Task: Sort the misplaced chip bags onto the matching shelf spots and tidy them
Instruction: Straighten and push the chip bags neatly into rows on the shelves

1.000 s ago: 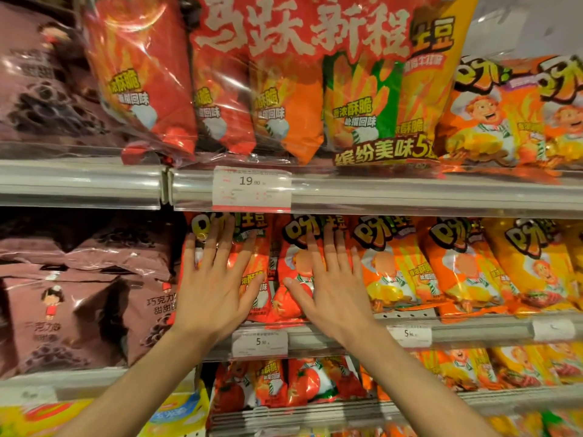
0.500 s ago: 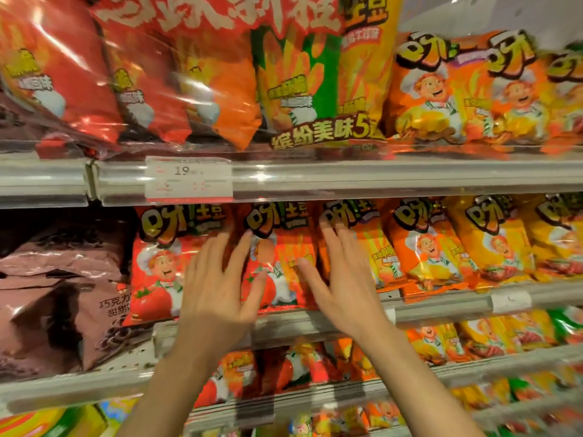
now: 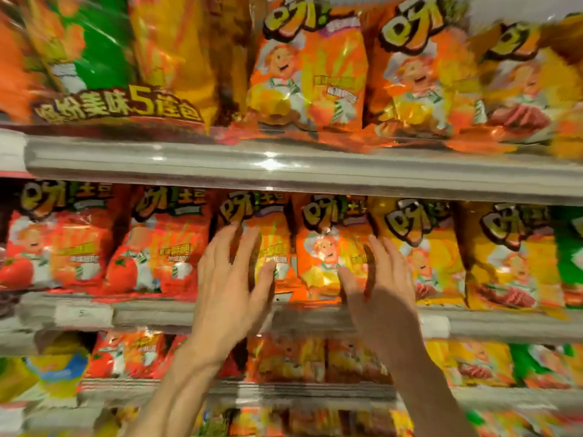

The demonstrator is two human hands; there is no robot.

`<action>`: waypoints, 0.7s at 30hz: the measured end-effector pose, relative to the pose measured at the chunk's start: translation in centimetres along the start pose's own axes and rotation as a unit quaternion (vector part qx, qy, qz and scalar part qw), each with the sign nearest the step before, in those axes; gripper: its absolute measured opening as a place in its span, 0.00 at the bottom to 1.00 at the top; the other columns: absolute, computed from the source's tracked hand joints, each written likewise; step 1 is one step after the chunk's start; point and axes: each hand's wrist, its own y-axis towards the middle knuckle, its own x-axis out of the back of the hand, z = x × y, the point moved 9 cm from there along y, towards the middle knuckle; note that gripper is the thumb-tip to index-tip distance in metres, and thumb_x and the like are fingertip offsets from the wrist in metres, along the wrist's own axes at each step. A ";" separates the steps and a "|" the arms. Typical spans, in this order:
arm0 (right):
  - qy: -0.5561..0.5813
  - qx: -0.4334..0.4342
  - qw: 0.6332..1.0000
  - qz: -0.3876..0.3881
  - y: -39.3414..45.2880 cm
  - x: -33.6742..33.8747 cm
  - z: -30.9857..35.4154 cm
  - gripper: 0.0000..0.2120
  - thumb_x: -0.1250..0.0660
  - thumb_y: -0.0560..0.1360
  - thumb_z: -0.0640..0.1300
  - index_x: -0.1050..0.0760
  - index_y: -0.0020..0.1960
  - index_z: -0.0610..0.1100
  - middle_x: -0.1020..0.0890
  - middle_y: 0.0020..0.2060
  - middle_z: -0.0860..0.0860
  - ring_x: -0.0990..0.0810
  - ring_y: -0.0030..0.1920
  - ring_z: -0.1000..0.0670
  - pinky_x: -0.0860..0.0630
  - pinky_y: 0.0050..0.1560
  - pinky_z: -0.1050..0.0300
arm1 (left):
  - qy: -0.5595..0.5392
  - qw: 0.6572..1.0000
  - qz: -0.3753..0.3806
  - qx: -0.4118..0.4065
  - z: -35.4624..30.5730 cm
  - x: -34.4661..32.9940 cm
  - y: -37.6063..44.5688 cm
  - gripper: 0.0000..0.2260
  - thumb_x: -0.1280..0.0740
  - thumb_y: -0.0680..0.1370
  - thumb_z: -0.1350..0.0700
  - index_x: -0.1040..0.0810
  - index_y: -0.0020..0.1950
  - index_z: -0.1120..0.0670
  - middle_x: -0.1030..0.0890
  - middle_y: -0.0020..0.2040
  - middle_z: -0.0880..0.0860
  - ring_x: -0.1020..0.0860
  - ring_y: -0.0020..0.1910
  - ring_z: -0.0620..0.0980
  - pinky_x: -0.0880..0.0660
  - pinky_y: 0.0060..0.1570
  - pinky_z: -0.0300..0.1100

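Left hand [image 3: 232, 291] open, orange bag [image 3: 268, 247] upright

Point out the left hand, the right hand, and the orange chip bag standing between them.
left hand [image 3: 233, 288], head view, back of the hand.
right hand [image 3: 383, 294], head view, back of the hand.
orange chip bag [image 3: 325, 247], head view, printed front.

Three shelves show, one above another. On the top shelf [image 3: 284, 167] a multipack [image 3: 120, 74] stands at the left, with single chip bags [image 3: 307, 74] in a row to its right. On the middle shelf [image 3: 315, 320] chip bags stand side by side from the left edge to the right edge. The left hand [image 3: 232, 288] lies in front of the third bag [image 3: 268, 247] from the left; the right hand [image 3: 383, 291] lies in front of the seam between the fourth bag [image 3: 325, 247] and the fifth bag [image 3: 432, 257]. A price tag [image 3: 82, 314] sits on the middle shelf's front rail, left of both hands. Below, the lower shelf [image 3: 284, 392] carries another row of bags behind the forearms.
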 end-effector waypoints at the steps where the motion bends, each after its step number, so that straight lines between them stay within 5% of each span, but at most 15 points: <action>1: 0.002 0.005 1.000 0.004 0.2 -0.2 -0.4 0.32 0.36 0.78 0.58 0.33 0.77 0.42 0.32 0.76 0.41 0.34 0.75 0.41 0.39 0.75 0.48 | 0.023 1.000 -0.005 0.002 -0.2 -0.4 0.1 0.24 0.37 0.80 0.45 0.30 0.73 0.53 0.33 0.74 0.59 0.35 0.74 0.60 0.36 0.71 0.57; 4: 0.035 0.051 0.998 0.004 0.5 -0.6 -0.1 0.31 0.34 0.78 0.54 0.33 0.76 0.40 0.31 0.74 0.37 0.32 0.74 0.37 0.38 0.75 0.49 | 0.077 0.997 0.008 0.018 -0.2 -1.7 0.6 0.24 0.41 0.81 0.43 0.32 0.75 0.52 0.34 0.75 0.61 0.36 0.74 0.61 0.39 0.73 0.59; 9: -0.017 0.175 0.984 0.010 -0.1 -2.6 1.1 0.30 0.39 0.83 0.55 0.33 0.76 0.36 0.35 0.75 0.32 0.38 0.77 0.32 0.37 0.75 0.35 | 0.143 0.987 0.071 0.025 0.2 -3.5 1.0 0.27 0.51 0.83 0.38 0.37 0.78 0.48 0.37 0.78 0.59 0.44 0.79 0.60 0.50 0.78 0.56; 14: -0.092 0.204 0.975 0.004 1.0 -2.8 2.9 0.28 0.39 0.82 0.57 0.30 0.75 0.39 0.28 0.71 0.34 0.32 0.73 0.31 0.36 0.72 0.33 | 0.156 0.986 0.054 0.004 -0.2 -2.3 2.4 0.25 0.50 0.83 0.39 0.32 0.75 0.50 0.31 0.74 0.59 0.38 0.76 0.61 0.47 0.77 0.60; 19: -0.213 0.192 0.945 0.160 3.8 -5.8 4.1 0.32 0.53 0.81 0.65 0.45 0.82 0.51 0.40 0.80 0.43 0.42 0.78 0.36 0.46 0.77 0.34 | 0.179 0.978 0.095 -0.054 -0.4 -4.1 3.9 0.26 0.52 0.83 0.38 0.37 0.79 0.47 0.39 0.80 0.58 0.42 0.79 0.60 0.48 0.77 0.63; 21: -0.232 0.182 0.942 0.159 3.8 -6.2 3.7 0.32 0.53 0.81 0.65 0.42 0.81 0.51 0.38 0.79 0.44 0.39 0.77 0.36 0.44 0.75 0.33 | 0.194 0.972 0.112 -0.070 -0.1 -4.7 3.8 0.28 0.53 0.83 0.37 0.38 0.80 0.47 0.41 0.81 0.57 0.43 0.80 0.60 0.47 0.76 0.63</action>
